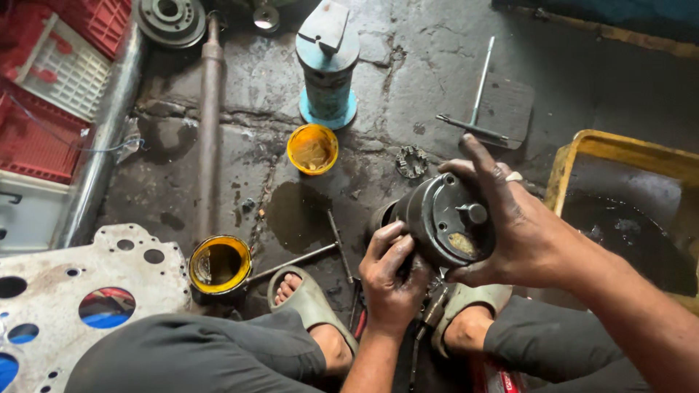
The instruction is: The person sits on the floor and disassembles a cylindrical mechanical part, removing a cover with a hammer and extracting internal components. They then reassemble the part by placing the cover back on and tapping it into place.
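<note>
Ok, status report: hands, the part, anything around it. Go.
Both hands on black cylindrical part: left hand underneath, right hand over the end. Part held above feet. T-handle wrench on floor beyond.

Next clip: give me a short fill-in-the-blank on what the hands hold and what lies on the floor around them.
1. Both hands, the left hand and the right hand, hold one dark, greasy ____ metal part.
2. The small open tub on the floor beyond the hands is ____ in colour.
3. The blue cylinder stands ____ on the floor.
4. The person's feet wear ____.

Missing words: round; yellow; upright; sandals
</note>
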